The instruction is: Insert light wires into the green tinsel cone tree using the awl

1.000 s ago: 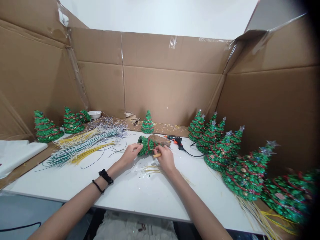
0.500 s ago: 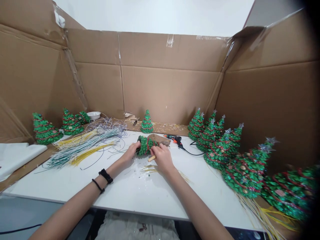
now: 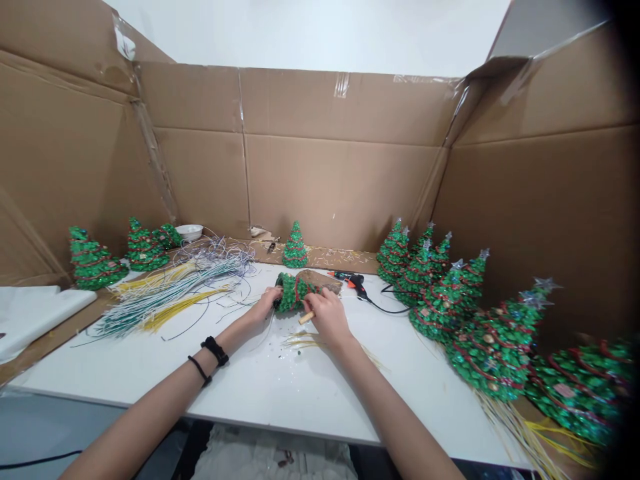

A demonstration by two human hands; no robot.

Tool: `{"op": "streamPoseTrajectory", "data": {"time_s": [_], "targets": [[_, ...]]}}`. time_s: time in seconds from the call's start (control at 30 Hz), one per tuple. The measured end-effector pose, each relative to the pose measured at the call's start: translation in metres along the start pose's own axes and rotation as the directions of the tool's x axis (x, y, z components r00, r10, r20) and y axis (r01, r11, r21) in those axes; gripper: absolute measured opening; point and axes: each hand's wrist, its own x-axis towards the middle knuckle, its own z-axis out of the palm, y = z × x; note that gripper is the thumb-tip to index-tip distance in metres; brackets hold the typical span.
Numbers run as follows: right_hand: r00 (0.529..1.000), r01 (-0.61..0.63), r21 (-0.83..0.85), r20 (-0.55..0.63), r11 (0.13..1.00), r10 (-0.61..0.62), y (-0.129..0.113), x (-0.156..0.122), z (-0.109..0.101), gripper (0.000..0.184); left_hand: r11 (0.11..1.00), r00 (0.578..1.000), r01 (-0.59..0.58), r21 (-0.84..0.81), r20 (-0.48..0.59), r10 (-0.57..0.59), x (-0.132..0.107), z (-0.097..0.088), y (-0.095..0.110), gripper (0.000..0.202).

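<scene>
A small green glittery Christmas tree with red garland lies on its side on the white table. My left hand grips its narrow tip end. My right hand wraps the side nearer its wide end and holds a short wooden stick, which pokes out to the left under the tree. A brown rough base piece shows at the tree's wide end, just beyond my right hand. Part of the tree is hidden by my fingers.
A black and orange hot glue gun with its cord lies to the right. Several finished trees line the right side, with bundles of yellow and grey-green wire on the left. Cardboard walls surround the table.
My right hand has shifted a little left, and the stick now pokes out further from under the tree. My left hand has closed more tightly around the tip.
</scene>
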Motion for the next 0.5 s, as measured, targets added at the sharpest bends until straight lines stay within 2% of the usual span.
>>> {"op": "streamPoseTrajectory", "data": {"time_s": [0.1, 0.17, 0.33, 0.5], "targets": [[0.999, -0.038, 0.035, 0.009, 0.999, 0.037, 0.001, -0.001, 0.0, 0.013, 0.998, 0.995, 0.046, 0.035, 0.083, -0.049, 0.004, -0.002, -0.001, 0.018], [0.998, -0.056, 0.059, 0.022, 0.997, 0.055, 0.002, -0.002, 0.001, 0.011, 0.997, 0.993, 0.074, 0.033, 0.092, -0.077, 0.006, -0.002, -0.003, 0.021], [0.995, -0.071, 0.072, 0.069, 0.995, 0.066, 0.003, -0.002, 0.0, 0.008, 0.998, 0.978, 0.057, 0.015, 0.198, -0.059, 0.006, -0.001, -0.005, 0.025], [0.988, -0.093, 0.017, 0.124, 0.996, 0.09, 0.002, -0.002, -0.004, 0.009, 0.996, 0.976, 0.06, 0.06, 0.207, -0.071, 0.009, -0.004, -0.013, 0.026]]}}
